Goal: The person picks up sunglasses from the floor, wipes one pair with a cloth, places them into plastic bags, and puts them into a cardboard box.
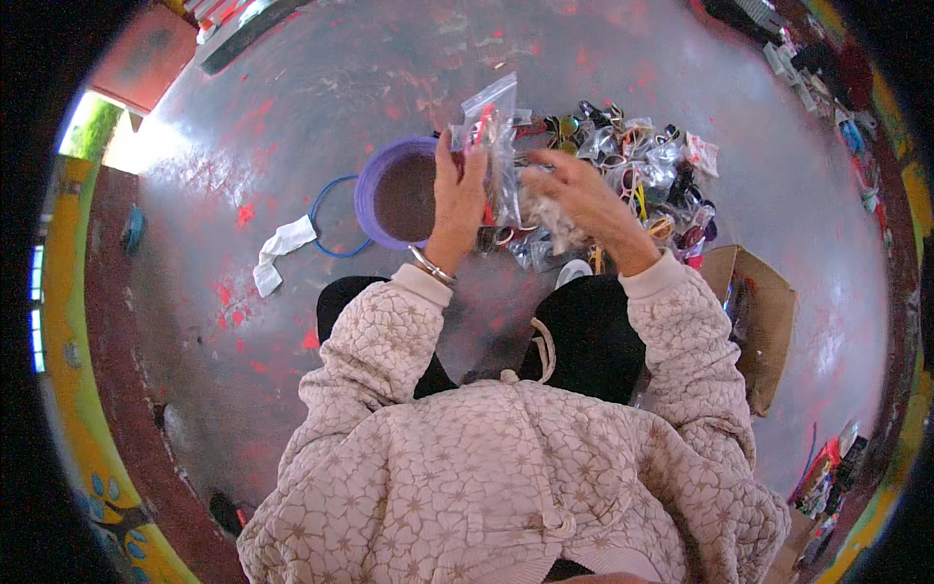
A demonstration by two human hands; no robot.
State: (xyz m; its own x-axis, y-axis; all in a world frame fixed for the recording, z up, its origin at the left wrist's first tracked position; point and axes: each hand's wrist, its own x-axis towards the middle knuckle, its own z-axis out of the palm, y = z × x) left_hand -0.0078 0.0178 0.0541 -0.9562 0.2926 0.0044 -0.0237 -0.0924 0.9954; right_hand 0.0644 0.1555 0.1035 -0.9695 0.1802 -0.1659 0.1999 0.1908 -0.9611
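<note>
My left hand (460, 193) grips a clear zip-top plastic bag (505, 157) with something red inside, held upright over the right side of a purple bucket (367, 191). The bucket's inside looks brown; whether that is liquid cannot be made out. Just right of the bag is my right hand (576, 191), blurred, with its fingers around a wad of whitish cloth (552, 217). Beyond and beneath that hand spreads a pile of sunglasses and clear plastic wrappers (660, 153), partly covered by the hand and wrist.
An open cardboard box (773, 310) stands by my right forearm. Left of the bucket lie a blue hoop (319, 201) and a strip of white cloth (281, 248). Assorted items (828, 467) line the wall at right. A reddish door (146, 55) is at upper left.
</note>
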